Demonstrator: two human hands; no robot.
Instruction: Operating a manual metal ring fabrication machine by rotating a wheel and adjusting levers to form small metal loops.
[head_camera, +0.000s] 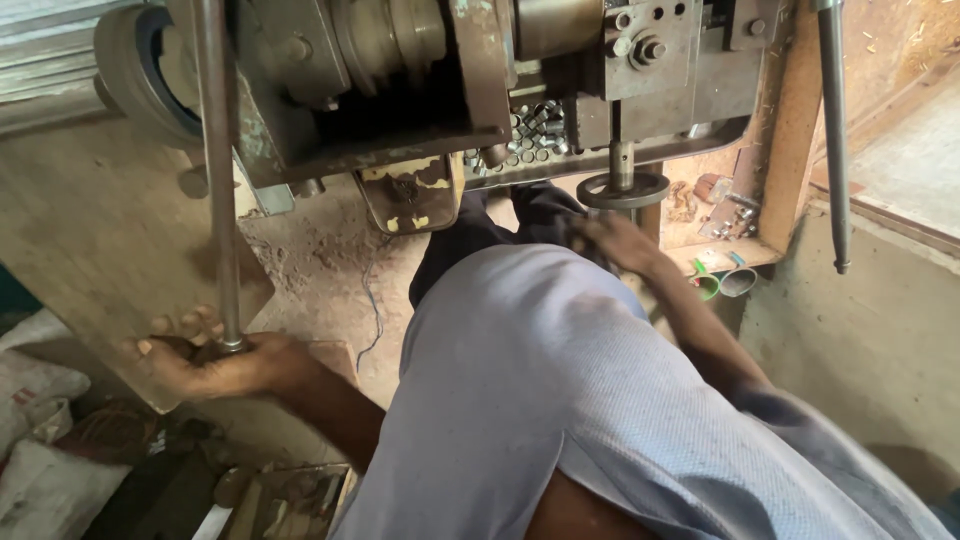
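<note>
The long steel rod (218, 170) stands nearly upright at the left of the machine (480, 80), its lower end in your left hand (215, 365), fingers curled around it. Your right hand (615, 240) rests just below the small handwheel (623, 190); its grip I cannot tell.

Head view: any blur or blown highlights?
Head view: right hand by the handwheel is motion-smeared; left hand on the steel rod is sharper; daylight washes out the ledge at top right; machine underside sits in deep shadow.
</note>
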